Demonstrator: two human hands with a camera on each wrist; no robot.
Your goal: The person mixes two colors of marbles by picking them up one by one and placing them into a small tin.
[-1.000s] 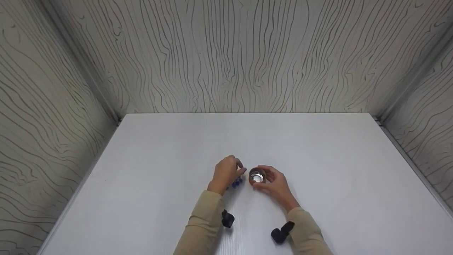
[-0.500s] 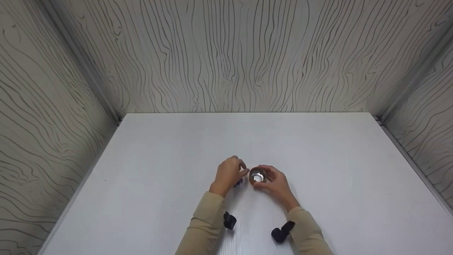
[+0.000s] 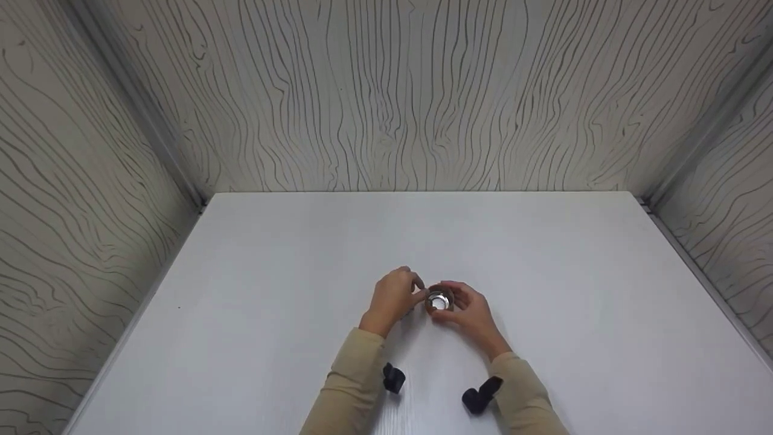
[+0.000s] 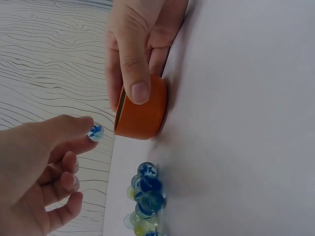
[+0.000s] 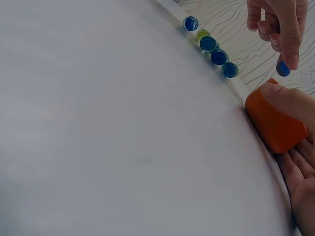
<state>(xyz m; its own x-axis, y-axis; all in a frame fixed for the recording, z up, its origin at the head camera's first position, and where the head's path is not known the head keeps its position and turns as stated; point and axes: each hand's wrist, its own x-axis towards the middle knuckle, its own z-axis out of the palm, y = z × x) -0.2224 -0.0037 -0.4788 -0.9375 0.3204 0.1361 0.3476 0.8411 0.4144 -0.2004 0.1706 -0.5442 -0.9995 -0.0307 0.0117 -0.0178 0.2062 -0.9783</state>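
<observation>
Between thumb and forefinger my left hand pinches a clear glass marble with blue swirls. It holds this marble just above and beside the rim of a small orange cup, whose inside looks shiny and silvery in the head view. My right hand grips the cup upright on the table, thumb on the near side and fingers behind. Several blue, green and yellowish marbles lie in a cluster on the table left of the cup; in the head view the left hand mostly hides them.
The white table carries the cup and marbles. Patterned panels rise behind it and at both sides. A small black wrist camera sits by the left cuff, another black camera by the right.
My left hand has moved a little to the right, bringing its fingertips with the marble up to the cup's rim. The right hand and cup have stayed nearly still.
</observation>
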